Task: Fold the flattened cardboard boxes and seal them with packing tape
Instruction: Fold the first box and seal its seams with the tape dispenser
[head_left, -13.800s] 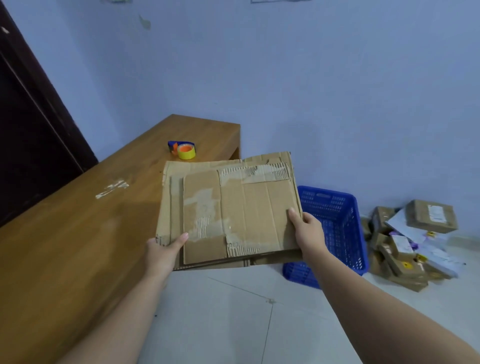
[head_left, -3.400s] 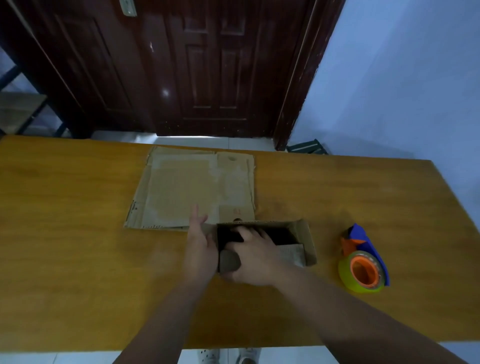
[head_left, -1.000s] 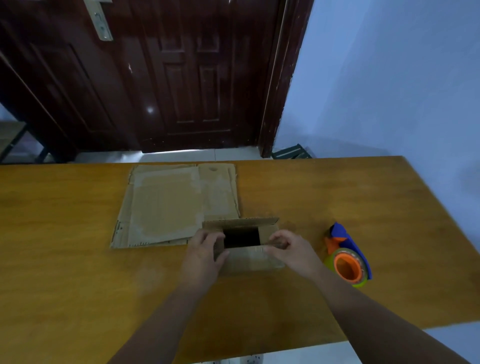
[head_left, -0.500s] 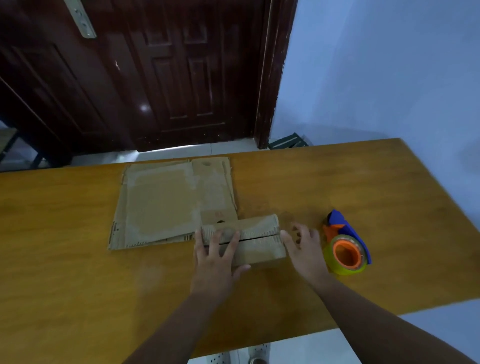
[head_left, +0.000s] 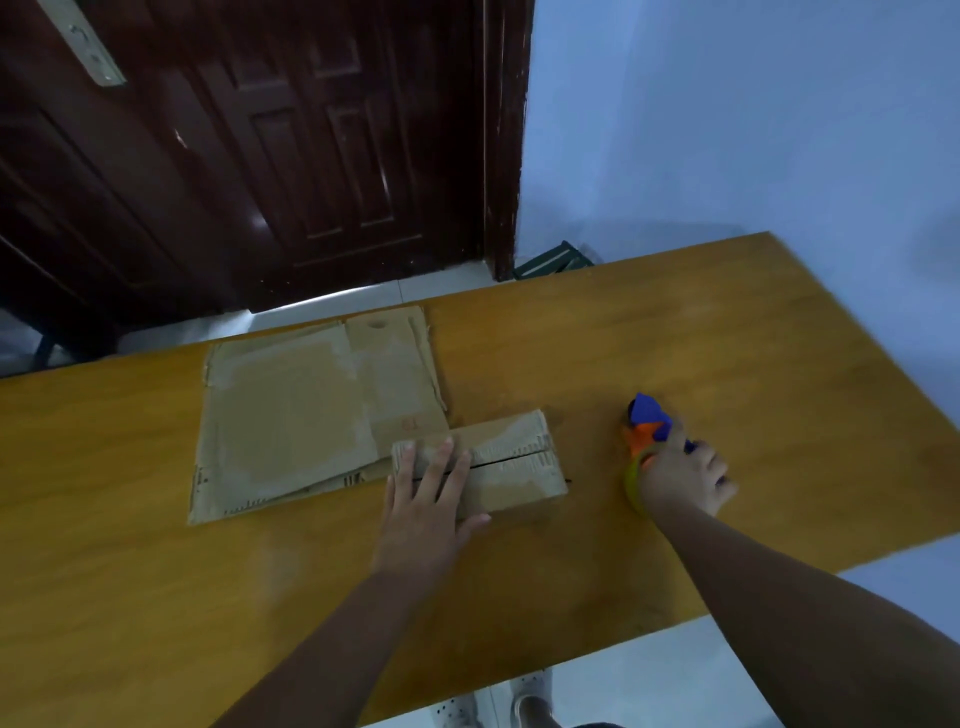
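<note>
Left hand (head_left: 423, 499) flat, fingers straight, right hand (head_left: 683, 480) curled, gripping

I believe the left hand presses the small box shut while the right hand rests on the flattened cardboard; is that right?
No: in the head view the right hand grips the tape dispenser; the left hand does press the small box shut.

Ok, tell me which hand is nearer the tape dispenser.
Right. The right hand grips the tape dispenser. The left hand presses flat on the folded box, off to the dispenser's left and apart from it.
</note>
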